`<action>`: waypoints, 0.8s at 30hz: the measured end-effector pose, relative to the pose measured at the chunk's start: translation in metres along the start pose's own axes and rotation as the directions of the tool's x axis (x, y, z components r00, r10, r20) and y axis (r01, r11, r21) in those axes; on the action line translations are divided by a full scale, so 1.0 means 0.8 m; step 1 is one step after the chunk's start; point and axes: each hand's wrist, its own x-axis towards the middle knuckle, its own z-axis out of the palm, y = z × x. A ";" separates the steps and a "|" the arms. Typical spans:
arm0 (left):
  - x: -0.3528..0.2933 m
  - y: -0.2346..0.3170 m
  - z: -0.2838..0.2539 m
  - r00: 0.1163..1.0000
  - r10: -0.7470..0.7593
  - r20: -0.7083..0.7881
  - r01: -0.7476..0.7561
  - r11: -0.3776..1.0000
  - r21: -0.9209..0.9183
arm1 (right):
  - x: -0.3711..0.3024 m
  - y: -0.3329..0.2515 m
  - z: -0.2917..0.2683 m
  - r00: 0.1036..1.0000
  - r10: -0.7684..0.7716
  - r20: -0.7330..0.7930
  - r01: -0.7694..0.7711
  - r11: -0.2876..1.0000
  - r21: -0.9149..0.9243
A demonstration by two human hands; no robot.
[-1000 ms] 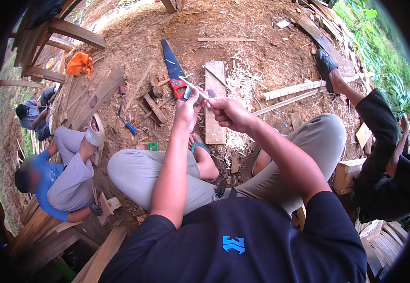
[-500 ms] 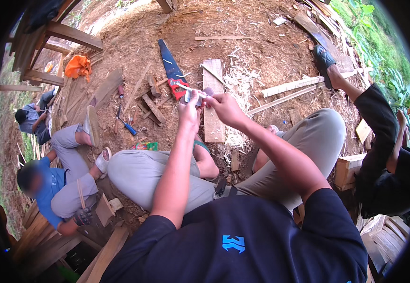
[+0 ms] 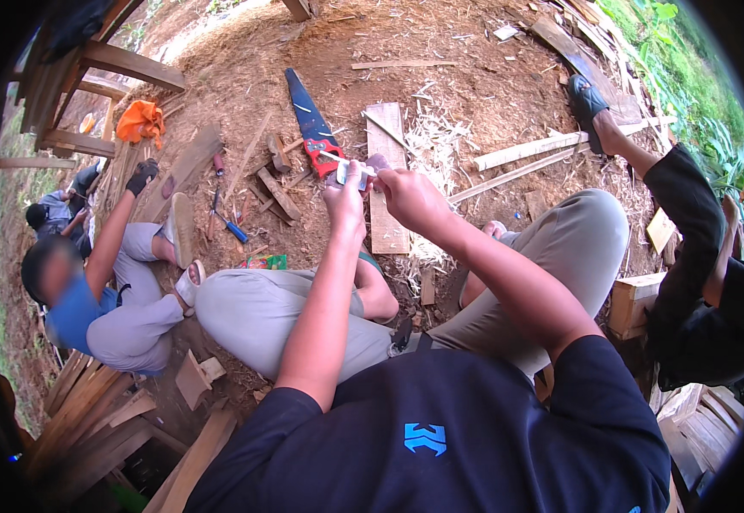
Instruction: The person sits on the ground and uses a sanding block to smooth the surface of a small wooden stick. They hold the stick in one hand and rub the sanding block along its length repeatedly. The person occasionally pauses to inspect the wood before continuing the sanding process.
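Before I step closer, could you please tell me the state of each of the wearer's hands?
Left hand: closed, holding a small pale sheet and a thin pale stick.
Right hand: closed, apparently pinching the stick's right end; exact grip unclear.

No legible text. Angular blue emblem (image 3: pixel 425 439) on wearer's dark shirt (image 3: pixel 509 419); green-red packet (image 3: pixel 271 262) too small to read.

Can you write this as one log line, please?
left hand: gripping thin pale strip | right hand: closed, close beside left hand | beyond hands: red-handled dark-bladed handsaw; flat light-brown wooden board
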 end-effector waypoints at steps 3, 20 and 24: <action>0.009 0.015 -0.016 0.943 -0.010 0.334 0.067 0.985 -0.160 | 0.029 -0.004 -0.036 0.547 0.260 0.795 -0.811 -0.071 0.581; 0.015 0.028 -0.023 0.917 -0.019 0.399 0.048 0.997 -0.064 | 0.032 0.021 -0.028 0.487 0.025 0.873 -0.817 -0.339 0.466; 0.012 0.040 -0.017 0.968 -0.006 0.252 0.015 0.999 -0.031 | 0.041 -0.012 -0.038 0.585 0.205 0.785 -0.806 0.035 0.591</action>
